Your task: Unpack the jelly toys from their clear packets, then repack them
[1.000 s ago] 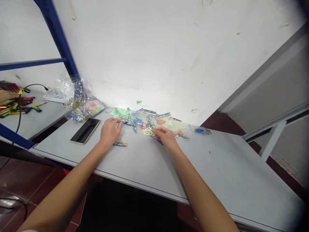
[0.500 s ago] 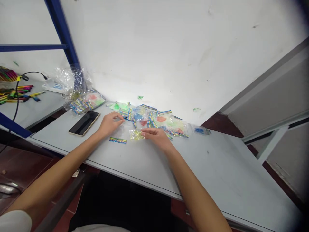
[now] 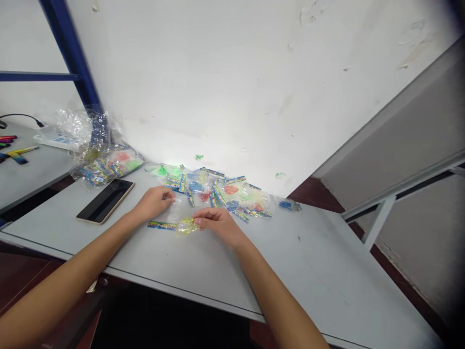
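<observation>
My right hand (image 3: 220, 224) pinches the edge of a small clear packet with a yellow thing inside (image 3: 186, 227), just above the table. My left hand (image 3: 154, 201) is to its left, fingers curled together on an edge of a clear plastic bag (image 3: 173, 207); the fingertips are partly hidden. Below the bag lies a printed blue-and-yellow paper strip (image 3: 162, 226), its right end beside the yellow packet. Behind both hands is a loose pile of clear packets with printed strips (image 3: 219, 194) and red, blue and green contents.
A phone (image 3: 105, 201) lies on the left of the white table (image 3: 203, 271). Behind it sits a large clear bag of packets (image 3: 103, 167) by a blue post (image 3: 78, 63). One blue packet (image 3: 289, 205) lies at the pile's right end. A white wall (image 3: 218, 97) stands behind.
My right hand has brought the yellow packet left and nearer to me, over the strip's end. My left hand's fingers have closed at the clear bag. The view has shifted a little rightward.
</observation>
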Motion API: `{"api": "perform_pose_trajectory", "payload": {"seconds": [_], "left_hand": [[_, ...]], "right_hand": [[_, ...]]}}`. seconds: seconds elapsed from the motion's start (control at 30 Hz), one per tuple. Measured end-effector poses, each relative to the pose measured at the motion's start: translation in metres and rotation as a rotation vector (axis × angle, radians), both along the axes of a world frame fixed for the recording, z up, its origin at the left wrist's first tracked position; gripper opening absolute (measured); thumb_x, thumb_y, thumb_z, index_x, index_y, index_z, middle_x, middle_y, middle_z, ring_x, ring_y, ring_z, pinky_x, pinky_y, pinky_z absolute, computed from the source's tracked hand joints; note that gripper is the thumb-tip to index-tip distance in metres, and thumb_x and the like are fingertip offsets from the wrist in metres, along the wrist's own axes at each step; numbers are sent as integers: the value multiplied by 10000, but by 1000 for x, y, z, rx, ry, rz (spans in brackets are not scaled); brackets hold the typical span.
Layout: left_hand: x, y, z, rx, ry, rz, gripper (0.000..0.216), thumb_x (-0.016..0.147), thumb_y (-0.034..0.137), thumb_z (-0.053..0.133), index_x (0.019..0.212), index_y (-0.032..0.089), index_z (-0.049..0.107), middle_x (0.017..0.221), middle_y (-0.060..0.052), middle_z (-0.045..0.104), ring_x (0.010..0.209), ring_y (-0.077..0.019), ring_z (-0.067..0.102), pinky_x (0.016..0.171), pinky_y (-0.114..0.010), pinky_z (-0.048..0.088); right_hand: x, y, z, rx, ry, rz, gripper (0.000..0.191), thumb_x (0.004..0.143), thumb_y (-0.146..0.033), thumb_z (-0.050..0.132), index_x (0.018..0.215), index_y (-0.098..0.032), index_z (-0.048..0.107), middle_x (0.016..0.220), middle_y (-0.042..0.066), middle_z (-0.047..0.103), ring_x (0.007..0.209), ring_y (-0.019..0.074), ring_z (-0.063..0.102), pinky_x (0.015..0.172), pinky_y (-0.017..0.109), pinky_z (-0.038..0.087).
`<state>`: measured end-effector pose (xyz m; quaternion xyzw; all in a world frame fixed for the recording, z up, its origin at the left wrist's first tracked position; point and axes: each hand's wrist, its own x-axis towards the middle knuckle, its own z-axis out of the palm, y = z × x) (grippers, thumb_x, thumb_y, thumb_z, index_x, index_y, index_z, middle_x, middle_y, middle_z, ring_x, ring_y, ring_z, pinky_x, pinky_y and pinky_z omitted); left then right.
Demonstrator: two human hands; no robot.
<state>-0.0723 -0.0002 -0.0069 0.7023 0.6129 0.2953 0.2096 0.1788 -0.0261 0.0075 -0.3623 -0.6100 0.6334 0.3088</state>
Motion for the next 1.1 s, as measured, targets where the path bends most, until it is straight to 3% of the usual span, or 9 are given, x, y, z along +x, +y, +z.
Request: {"api": "perform_pose_trajectory", "payload": {"seconds": [0.1, 0.2, 0.27, 0.4, 0.5, 0.6, 0.77, 0.9, 1.1], "left_hand": [[18, 8, 15, -42, -112, -135, 228, 772, 386, 598, 833, 208, 726, 834, -39, 736, 801, -228, 656, 728, -305, 454], [46, 20, 26, -80, -177, -281, 250, 771, 405, 621, 841, 209, 760, 780, -33, 742, 744, -214, 653, 679, -289, 450], [63, 26, 27, -157, -285, -320, 276, 768, 436, 644, 843, 203, 770, 740, -34, 734, 686, -202, 640, 617, -278, 438], [80, 28, 14, -269, -609, -330, 305, 719, 465, 729, 807, 176, 767, 759, -51, 735, 736, -203, 652, 655, -282, 466], [81, 22, 2, -318, -820, -230, 342, 665, 461, 793, 844, 171, 773, 940, -78, 756, 923, -236, 664, 795, -311, 489], [81, 17, -4, -354, -971, -141, 387, 641, 475, 817, 863, 161, 770, 1078, -107, 738, 1039, -265, 646, 886, -346, 481], [84, 13, -3, -497, -1137, -127, 437, 613, 488, 839, 845, 127, 760, 1046, -145, 739, 957, -274, 672, 837, -375, 513], [85, 12, -2, -497, -1173, -125, 472, 606, 499, 842, 897, 135, 763, 1065, -138, 738, 979, -271, 672, 813, -355, 522], [84, 16, -7, -510, -1074, -176, 538, 613, 537, 820, 958, 128, 765, 1245, -166, 665, 944, -284, 675, 681, -340, 516]], "right_hand": [[-1, -1, 1, -39, -11, -93, 239, 711, -407, 763, 873, -232, 774, 854, 28, 717, 808, 174, 623, 782, 321, 464], [0, 4, -1, -1, 5, -331, 203, 661, -382, 789, 801, -235, 778, 1182, 62, 684, 1101, 248, 600, 930, 350, 429], [3, 9, -3, 18, -30, -419, 181, 643, -374, 791, 764, -239, 780, 1209, 67, 679, 1230, 279, 528, 1003, 372, 381], [7, 11, -1, -27, -73, -384, 203, 665, -387, 755, 783, -224, 781, 926, 51, 742, 984, 250, 627, 925, 381, 419], [5, 8, 1, -65, -74, -349, 222, 669, -379, 753, 806, -206, 778, 826, 34, 724, 790, 192, 613, 808, 350, 456], [1, 7, -1, -86, -49, -391, 229, 668, -365, 757, 834, -208, 777, 856, 32, 722, 786, 175, 601, 776, 326, 465], [1, 9, -8, -48, -39, -416, 242, 683, -391, 753, 848, -216, 770, 826, 23, 714, 775, 172, 602, 771, 327, 469], [7, 11, -5, 121, -140, -393, 184, 727, -376, 713, 832, -231, 756, 914, 40, 718, 886, 214, 631, 823, 359, 479], [16, 7, 7, 625, -215, -602, 119, 811, -328, 651, 862, -251, 726, 1039, 69, 655, 1075, 237, 593, 965, 396, 447]]}}
